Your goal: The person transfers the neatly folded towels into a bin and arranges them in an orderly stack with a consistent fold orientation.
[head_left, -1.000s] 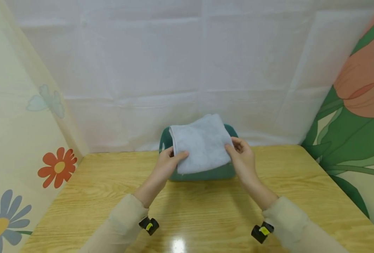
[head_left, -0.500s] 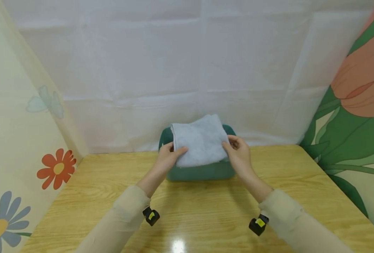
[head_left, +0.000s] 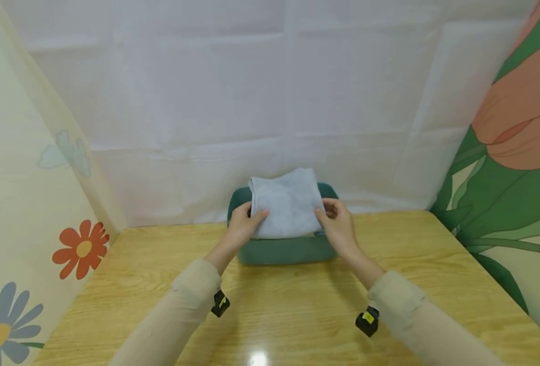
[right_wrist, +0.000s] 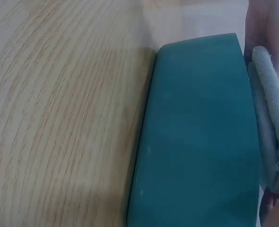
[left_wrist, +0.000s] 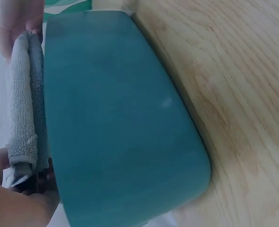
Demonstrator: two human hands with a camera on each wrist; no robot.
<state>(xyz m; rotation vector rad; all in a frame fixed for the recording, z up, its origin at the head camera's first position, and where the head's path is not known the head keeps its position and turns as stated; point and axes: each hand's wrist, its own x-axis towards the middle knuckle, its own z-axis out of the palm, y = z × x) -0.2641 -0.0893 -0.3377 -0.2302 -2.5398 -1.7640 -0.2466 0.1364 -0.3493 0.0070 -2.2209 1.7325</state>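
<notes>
A folded light grey-blue towel (head_left: 288, 206) lies level at the top opening of a green plastic bin (head_left: 288, 251). My left hand (head_left: 242, 223) pinches the towel's left edge, thumb on top and fingers beneath. At the opposite edge my right hand (head_left: 338, 226) grips it the same way. In the left wrist view the towel's folded layers (left_wrist: 23, 104) show right at the bin's rim, beside the bin's smooth wall (left_wrist: 115, 109). The right wrist view shows the towel (right_wrist: 269, 118) along the rim too. Most of the bin's inside is hidden under the towel.
The bin stands on a wood-grain table (head_left: 279, 310), near its back edge. Behind it hangs a creased white cloth (head_left: 196, 101). Flower-printed panels stand at the left (head_left: 32, 203) and right (head_left: 516, 178) sides.
Both hands have moved slightly away from me with the towel, and its near edge has drawn back over the bin's front rim. More of the bin's front wall shows now.
</notes>
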